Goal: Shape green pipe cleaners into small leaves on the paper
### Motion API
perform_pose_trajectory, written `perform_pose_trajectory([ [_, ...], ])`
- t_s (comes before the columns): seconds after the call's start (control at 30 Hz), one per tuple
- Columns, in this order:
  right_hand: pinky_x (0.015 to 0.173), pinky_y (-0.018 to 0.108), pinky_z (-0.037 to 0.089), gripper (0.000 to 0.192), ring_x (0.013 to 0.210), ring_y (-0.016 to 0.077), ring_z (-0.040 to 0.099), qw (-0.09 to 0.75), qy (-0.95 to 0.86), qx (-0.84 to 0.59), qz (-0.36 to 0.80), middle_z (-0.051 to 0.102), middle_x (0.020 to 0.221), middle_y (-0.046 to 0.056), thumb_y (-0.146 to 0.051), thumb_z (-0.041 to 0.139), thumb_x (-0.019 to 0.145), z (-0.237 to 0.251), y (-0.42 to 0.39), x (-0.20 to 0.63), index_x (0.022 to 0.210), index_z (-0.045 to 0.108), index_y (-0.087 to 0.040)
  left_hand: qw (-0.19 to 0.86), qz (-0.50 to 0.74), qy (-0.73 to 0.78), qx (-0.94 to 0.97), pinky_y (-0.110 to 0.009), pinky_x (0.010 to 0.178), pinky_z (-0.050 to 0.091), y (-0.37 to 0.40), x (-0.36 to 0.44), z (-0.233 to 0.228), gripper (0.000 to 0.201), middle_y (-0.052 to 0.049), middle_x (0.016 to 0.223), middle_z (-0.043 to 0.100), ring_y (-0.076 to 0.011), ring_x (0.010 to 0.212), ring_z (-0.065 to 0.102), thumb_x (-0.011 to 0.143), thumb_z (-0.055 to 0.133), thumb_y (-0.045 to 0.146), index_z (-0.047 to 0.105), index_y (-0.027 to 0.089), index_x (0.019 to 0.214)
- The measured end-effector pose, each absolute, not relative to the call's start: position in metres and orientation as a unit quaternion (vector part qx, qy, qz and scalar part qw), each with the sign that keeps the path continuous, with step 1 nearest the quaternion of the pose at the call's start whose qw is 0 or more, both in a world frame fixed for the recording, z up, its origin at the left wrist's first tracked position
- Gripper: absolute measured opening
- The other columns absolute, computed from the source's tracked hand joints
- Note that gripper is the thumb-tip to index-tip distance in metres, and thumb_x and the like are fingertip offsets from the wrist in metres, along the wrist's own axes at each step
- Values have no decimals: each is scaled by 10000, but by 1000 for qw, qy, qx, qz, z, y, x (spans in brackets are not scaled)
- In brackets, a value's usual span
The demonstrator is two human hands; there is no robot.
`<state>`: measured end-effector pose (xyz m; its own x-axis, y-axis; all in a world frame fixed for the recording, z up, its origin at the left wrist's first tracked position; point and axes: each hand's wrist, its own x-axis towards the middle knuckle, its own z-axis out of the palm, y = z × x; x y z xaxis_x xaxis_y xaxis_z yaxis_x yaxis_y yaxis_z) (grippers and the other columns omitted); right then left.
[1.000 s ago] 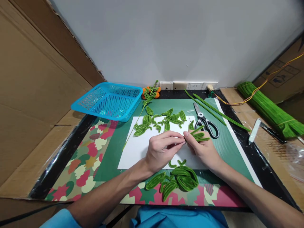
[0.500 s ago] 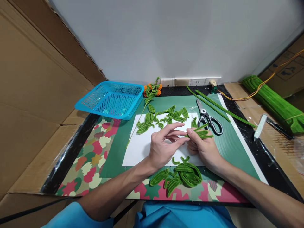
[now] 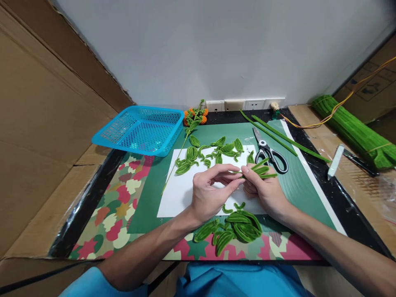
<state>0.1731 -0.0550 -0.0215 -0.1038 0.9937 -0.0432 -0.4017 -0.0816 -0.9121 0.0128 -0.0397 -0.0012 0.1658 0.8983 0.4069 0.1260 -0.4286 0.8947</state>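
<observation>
Between thumb and fingers, my right hand [image 3: 262, 187] grips a looped green pipe cleaner [image 3: 261, 170], its fuzzy strands fanning out to the right. My left hand [image 3: 213, 187] meets it from the other side, thumb and fingertips pinched on the piece's thin left end. Fingers partly hide that end. Below the hands lies a pile of green pipe-cleaner leaves [image 3: 244, 227]. More leaves [image 3: 227, 148] and short curled pieces are spread over the white paper [image 3: 175, 202]. Black-and-grey scissors [image 3: 269, 152] rest just beyond my right hand.
A blue mesh basket [image 3: 139, 110] stands at the back left. Beside it lies a green stem [image 3: 185, 140] near orange flowers [image 3: 203, 119]. Long green pipe cleaners [image 3: 291, 142] lie on the green mat [image 3: 309, 194]. A thick bundle [image 3: 352, 130] and a pale-handled tool [image 3: 335, 161] are at the right.
My left index finger has come down from its raised position, and the left fingertips now close on the pipe cleaner's thin end. My right hand keeps its grip. The view has shifted slightly.
</observation>
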Motion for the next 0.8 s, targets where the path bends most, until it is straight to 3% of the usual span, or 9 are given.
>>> perform_pose_trajectory([
  [0.17,432,261,268,545,438,93,328,533,-446,-401,597,392,495,-61,-520,731,964,-23,-54,178,577,498,-216,378,501,366,687,-227,630,659,-36,10,0,116,-49,801,809,-150,665,760,822,871,207,779,155,868],
  [0.37,420,252,278,535,430,95,344,525,-468,-414,578,411,485,-57,-543,716,968,-22,-54,178,586,529,-218,418,494,361,672,-203,637,623,-34,10,1,182,-23,815,770,-124,681,730,793,870,141,714,162,882],
  [0.8,421,248,263,527,423,81,334,532,-450,-397,598,412,488,-66,-507,721,973,-23,-52,177,592,515,-207,395,486,345,699,-194,680,610,-34,9,-1,144,-11,827,749,-112,717,716,849,795,87,696,169,913],
])
